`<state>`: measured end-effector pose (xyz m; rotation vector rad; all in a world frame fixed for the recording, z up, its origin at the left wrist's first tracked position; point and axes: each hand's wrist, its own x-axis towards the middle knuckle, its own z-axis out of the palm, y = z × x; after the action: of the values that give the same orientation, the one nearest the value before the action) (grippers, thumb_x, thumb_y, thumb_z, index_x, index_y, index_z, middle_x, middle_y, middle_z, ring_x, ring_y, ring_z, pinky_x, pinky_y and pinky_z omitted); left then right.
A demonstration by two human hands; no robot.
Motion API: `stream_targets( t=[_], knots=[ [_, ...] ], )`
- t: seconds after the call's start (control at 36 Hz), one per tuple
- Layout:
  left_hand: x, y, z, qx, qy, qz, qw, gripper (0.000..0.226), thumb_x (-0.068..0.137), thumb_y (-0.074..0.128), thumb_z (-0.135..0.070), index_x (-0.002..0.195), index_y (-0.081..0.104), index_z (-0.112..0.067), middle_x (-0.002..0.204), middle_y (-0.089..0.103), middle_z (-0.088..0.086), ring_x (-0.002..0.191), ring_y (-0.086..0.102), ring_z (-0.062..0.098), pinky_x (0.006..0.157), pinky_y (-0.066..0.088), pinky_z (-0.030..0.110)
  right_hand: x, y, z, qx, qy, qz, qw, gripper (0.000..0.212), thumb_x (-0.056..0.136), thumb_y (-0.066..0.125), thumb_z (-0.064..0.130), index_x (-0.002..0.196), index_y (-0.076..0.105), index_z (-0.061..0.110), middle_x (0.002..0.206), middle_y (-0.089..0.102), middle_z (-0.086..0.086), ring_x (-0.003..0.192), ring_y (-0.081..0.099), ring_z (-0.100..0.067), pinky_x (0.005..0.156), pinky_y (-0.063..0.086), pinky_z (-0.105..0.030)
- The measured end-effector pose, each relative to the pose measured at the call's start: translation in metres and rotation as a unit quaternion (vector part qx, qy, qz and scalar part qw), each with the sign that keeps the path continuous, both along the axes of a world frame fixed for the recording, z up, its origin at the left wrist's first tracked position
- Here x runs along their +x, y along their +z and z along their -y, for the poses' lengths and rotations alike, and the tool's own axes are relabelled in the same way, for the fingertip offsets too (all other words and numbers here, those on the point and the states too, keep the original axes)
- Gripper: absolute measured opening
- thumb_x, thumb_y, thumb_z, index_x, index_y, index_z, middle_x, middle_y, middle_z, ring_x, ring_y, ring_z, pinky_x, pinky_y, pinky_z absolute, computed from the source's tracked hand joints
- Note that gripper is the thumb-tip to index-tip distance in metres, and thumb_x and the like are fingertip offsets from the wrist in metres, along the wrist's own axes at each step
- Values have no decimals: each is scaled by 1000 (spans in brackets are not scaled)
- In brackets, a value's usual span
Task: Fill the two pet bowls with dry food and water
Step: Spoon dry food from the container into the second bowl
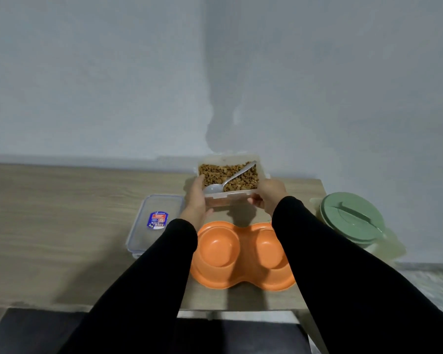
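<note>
Both hands' grip holds kibble container [228, 175], spoon [229, 178] inside; orange double bowl [243, 256] empty.

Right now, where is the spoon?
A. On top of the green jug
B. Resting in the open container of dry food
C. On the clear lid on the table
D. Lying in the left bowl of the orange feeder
B: the spoon lies across the kibble in the open food container, which both hands, left and right, hold above the table behind the empty orange double bowl.
</note>
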<state>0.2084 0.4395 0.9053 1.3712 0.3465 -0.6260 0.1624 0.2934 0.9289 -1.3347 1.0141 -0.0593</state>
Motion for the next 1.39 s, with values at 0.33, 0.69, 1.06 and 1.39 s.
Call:
stream_targets(
  t=[0.33,0.69,1.06,1.39],
  knots=[
    [-76,31,-77,-165,89,-37,982,88,64,75,-58,134,42,-15,129,52,19,106,63,38,79,57,52,-44,47,-36,-100,160,-21,982,29,94,32,-9,70,39,5,59,40,-10,43,41,-20,30,41,-17],
    [-151,17,-89,-167,227,-12,960,23,88,56,-36,102,63,-18,98,65,10,98,62,31,86,51,45,-74,62,-86,-175,276,-34,944,25,97,37,9,74,44,6,59,44,-10,43,40,-19,40,42,-22],
    [-177,23,-85,-142,416,23,898,41,71,66,-43,102,61,-18,104,68,8,101,65,29,92,53,49,-85,69,-146,-577,303,127,748,33,94,48,24,121,56,8,119,54,-10,104,57,-28,80,45,-32],
    [-199,24,-73,-143,406,32,902,99,45,63,-62,130,48,-14,121,61,9,112,60,26,100,48,49,-86,62,-160,-543,411,33,732,22,92,54,10,70,51,9,70,53,-2,76,60,-25,54,43,-24]
  ],
)
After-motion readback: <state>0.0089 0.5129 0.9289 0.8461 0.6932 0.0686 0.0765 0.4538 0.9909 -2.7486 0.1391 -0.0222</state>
